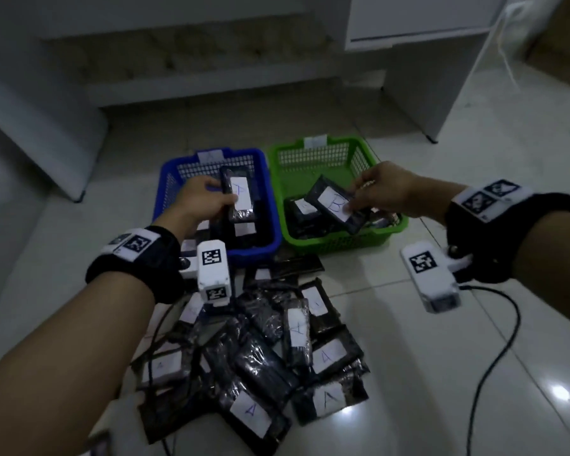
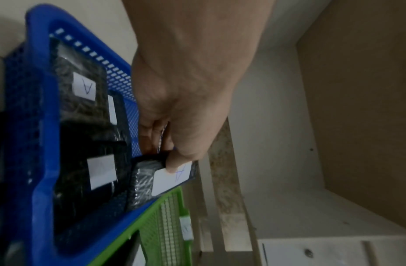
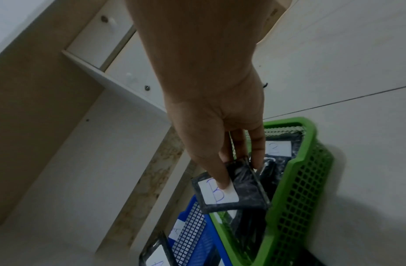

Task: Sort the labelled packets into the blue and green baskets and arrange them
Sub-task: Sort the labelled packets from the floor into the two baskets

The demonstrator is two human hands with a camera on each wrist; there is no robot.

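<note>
Tiled floor (image 1: pixel 441 192): two baskets, blue (image 1: pixel 165 192), green (image 1: pixel 366 159); loose packets (image 1: pixel 297 330) uncounted.

— What can be read at 12 o'clock, over the baskets?
— A hand-drawn "A" on the white label of the packet (image 1: pixel 238 194) held by the left hand (image 1: pixel 200 202) above the blue basket (image 1: pixel 165 189); a "B" on the label of the packet (image 1: pixel 336 203) pinched by the right hand (image 1: pixel 380 189) above the green basket (image 1: pixel 359 149); another "A" on a packet lying in the blue basket (image 2: pixel 83 86).
— And at 6 o'clock?
— "A" on several labels in the floor pile (image 1: pixel 326 357); the rest there are too blurred; the tags on the basket rims cannot be read.
</note>
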